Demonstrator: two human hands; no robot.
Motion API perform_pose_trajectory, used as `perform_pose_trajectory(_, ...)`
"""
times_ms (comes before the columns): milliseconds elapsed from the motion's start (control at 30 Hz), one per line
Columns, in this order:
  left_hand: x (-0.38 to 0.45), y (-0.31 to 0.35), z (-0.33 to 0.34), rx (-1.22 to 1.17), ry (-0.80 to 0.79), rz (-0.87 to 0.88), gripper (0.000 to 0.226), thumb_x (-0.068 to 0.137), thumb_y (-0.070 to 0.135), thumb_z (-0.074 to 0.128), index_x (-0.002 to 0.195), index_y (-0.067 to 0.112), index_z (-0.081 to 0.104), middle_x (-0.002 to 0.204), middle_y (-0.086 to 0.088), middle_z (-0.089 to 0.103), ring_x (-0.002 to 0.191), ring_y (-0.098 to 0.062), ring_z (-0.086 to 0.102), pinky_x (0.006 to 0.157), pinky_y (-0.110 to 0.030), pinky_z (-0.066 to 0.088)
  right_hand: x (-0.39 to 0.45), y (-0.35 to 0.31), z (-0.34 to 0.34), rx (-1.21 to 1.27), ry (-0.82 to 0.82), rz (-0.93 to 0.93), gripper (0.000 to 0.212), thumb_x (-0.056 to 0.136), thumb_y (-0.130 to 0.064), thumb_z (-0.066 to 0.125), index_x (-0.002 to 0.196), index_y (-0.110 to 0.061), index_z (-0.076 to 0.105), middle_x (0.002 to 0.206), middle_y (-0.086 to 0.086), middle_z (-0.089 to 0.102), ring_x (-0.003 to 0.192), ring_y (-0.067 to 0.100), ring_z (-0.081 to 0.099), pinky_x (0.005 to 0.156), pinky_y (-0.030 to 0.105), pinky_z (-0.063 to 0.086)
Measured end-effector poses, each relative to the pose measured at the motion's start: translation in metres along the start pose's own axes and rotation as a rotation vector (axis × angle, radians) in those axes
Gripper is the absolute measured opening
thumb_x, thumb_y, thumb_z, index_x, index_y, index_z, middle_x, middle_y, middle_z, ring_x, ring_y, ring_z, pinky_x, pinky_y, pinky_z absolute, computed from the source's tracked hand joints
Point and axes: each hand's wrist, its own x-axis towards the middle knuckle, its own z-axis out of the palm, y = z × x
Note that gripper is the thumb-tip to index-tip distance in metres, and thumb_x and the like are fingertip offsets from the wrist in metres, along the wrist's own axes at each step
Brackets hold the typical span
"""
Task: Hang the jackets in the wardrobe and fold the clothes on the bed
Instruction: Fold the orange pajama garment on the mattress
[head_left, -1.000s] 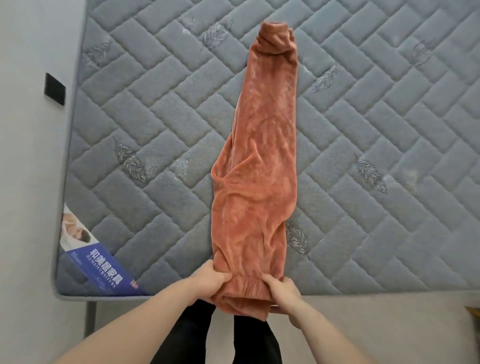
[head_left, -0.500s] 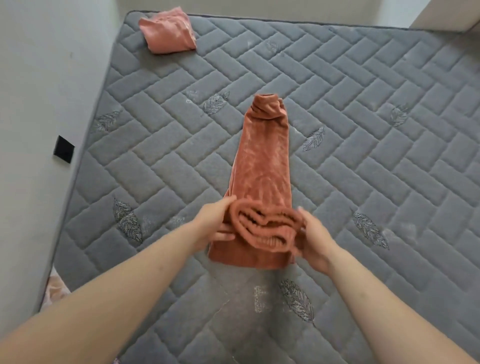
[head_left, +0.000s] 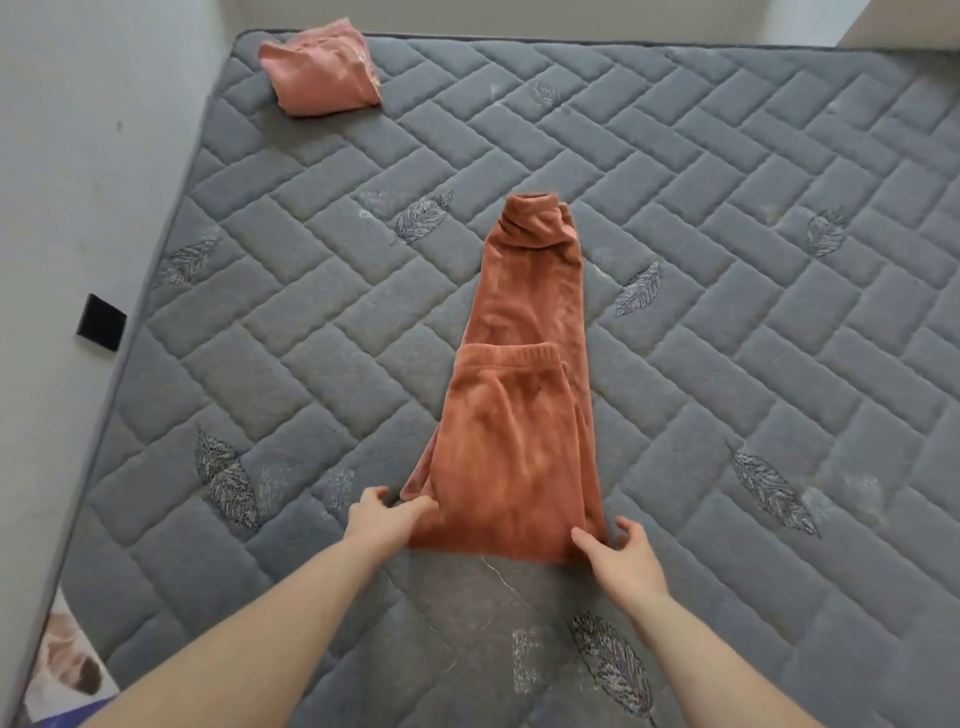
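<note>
On the grey quilted mattress (head_left: 727, 260), rust fleece trousers (head_left: 519, 415) lie mid-bed, waistband doubled over the legs. Folded pink garment (head_left: 322, 73) sits at the far left corner. Left hand (head_left: 382, 519) pinches the near fold's left corner; right hand (head_left: 621, 558) touches its right corner, fingers (head_left: 631, 527) loosely spread.

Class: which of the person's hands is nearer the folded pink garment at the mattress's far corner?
Left. The left hand lies on the folded pink garment's side; the right hand is farther across.
</note>
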Motion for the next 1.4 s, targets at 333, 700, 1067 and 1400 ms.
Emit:
perform_pose_trajectory(333,0.029,0.007,0.029,-0.170,-0.167,0.039,0.125,0.034,0.082,0.088,0.139,0.027,0.046,0.127,0.012,0.063,0.112,-0.011,0.064,0.103,-0.038,0.052,0.036,-0.017,0.032,0.276,-0.071,0.066,0.079,0.072,-0.063,0.083,0.131,-0.022,0.052,0.121,-0.005,0.065,0.095,0.018,0.065,0.061,0.031,0.048)
perform_pose_trajectory(700,0.011,-0.004,0.032,-0.039,-0.113,0.137,0.027,0.084,0.036,0.079,0.105,0.025,0.067,0.104,0.006,0.073,0.098,-0.015,0.068,0.094,-0.035,0.053,0.014,-0.004,0.030,0.131,-0.058,-0.047,0.055,0.082,-0.042,0.083,0.128,-0.018,0.064,0.118,0.001,0.071,0.110,0.024,0.066,0.099,0.037,0.051)
perform_pose_trajectory(1067,-0.044,-0.073,0.026,0.166,-0.140,0.144,0.014,0.089,0.027,0.068,0.101,0.025,0.060,0.099,0.004,0.071,0.093,-0.014,0.066,0.082,-0.032,0.051,-0.056,0.054,0.043,0.039,-0.119,0.025,0.053,0.082,-0.033,0.084,0.128,-0.016,0.064,0.124,0.005,0.071,0.117,0.027,0.065,0.104,0.037,0.049)
perform_pose_trajectory(1400,-0.096,-0.141,0.019,0.370,-0.240,0.120,0.013,0.081,0.004,0.049,0.091,0.012,0.050,0.087,-0.003,0.060,0.079,-0.018,0.055,0.066,-0.029,0.042,-0.112,0.107,0.064,-0.199,-0.316,0.061,0.047,0.089,-0.005,0.052,0.135,-0.016,0.047,0.117,0.006,0.061,0.110,0.026,0.056,0.092,0.025,0.041)
